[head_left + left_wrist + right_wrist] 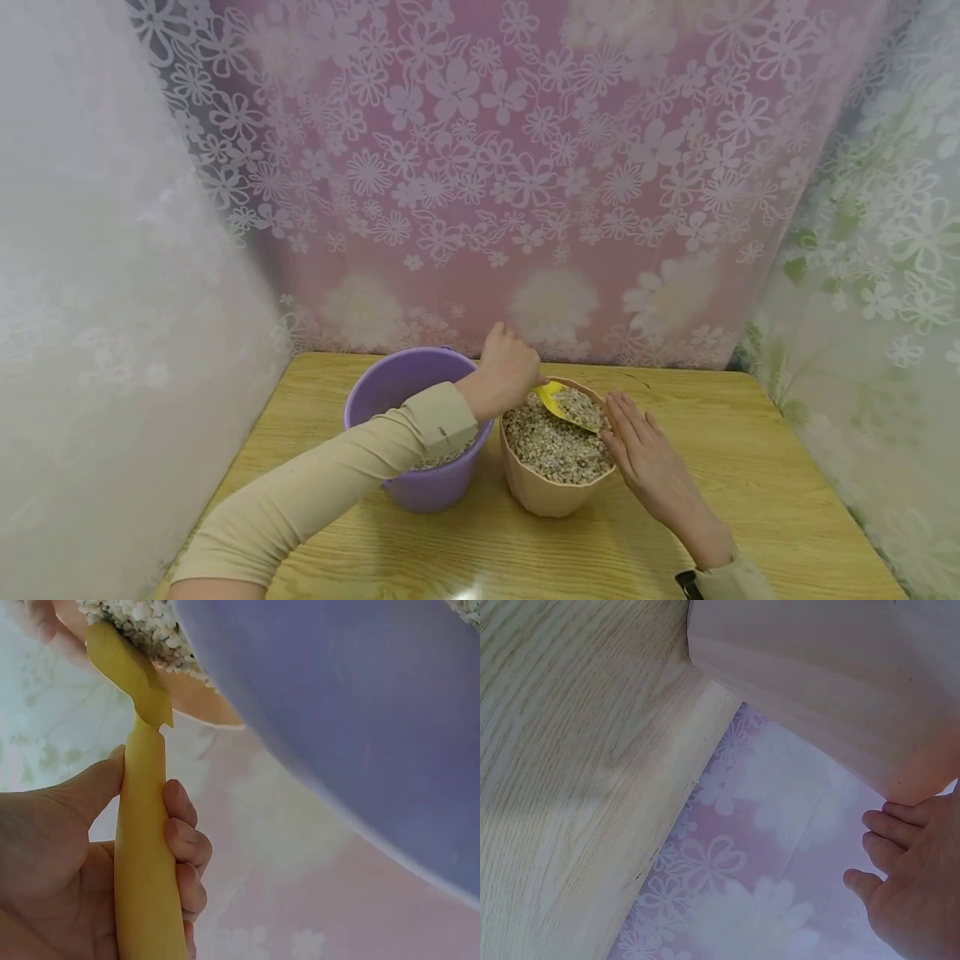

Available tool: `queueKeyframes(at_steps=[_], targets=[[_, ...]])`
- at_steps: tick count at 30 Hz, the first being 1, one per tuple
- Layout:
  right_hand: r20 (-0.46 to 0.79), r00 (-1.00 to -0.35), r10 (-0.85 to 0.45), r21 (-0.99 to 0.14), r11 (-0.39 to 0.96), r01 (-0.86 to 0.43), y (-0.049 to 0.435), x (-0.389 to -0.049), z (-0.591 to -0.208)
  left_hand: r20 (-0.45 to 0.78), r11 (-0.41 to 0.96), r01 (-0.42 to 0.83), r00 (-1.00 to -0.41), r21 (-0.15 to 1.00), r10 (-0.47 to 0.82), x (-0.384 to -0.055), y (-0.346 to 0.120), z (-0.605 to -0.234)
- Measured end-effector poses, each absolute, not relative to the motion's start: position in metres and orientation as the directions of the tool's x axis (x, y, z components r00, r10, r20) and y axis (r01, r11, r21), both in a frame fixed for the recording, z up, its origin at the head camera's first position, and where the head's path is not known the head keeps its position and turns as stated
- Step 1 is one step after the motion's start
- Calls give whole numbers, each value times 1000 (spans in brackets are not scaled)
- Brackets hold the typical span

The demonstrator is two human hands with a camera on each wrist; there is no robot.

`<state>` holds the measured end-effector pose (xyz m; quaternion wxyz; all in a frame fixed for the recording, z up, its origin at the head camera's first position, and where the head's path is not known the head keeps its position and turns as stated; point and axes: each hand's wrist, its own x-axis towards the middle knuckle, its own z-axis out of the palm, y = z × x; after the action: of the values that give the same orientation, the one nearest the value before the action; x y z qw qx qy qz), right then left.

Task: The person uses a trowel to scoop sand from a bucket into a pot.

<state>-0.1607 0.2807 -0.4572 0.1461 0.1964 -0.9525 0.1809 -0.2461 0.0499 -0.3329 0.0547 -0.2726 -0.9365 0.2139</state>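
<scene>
My left hand (508,373) grips the yellow handle of a small hand trowel (148,847), thumb on one side and curled fingers on the other. The trowel's blade lies over a peach-coloured faceted pot (551,498), bearing some pale, coarse grains (576,406). The same grainy mix (555,450) fills that pot nearly to its rim. Held flat with fingers extended, my right hand (648,458) rests against the pot's right side by the rim. To the pot's left stands a purple bucket (431,493); my left forearm crosses above it and hides part of its inside.
Both containers stand on a wood-grain table (690,533). More pale grains (442,458) show low inside the bucket. A pink flowered curtain (480,208) hangs behind the table, with pale sheets (885,333) along both sides.
</scene>
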Motion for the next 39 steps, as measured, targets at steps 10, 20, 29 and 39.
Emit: queueKeyframes(at_steps=[10,20,29,39], targets=[[347,-883,-316,-306,852,-425,281,-161,-457,58,748,490,-819,-448,572,-249,49,-334],[340,-886,-315,-301,856,-420,281,-162,-457,88,746,445,-829,-495,553,-252,44,-333],[331,-890,-313,-300,860,-414,282,-161,-457,89,738,409,-843,-537,531,-252,39,-328],[332,-889,-317,-303,856,-418,282,-160,-456,60,741,395,-862,-543,504,-251,32,-319]])
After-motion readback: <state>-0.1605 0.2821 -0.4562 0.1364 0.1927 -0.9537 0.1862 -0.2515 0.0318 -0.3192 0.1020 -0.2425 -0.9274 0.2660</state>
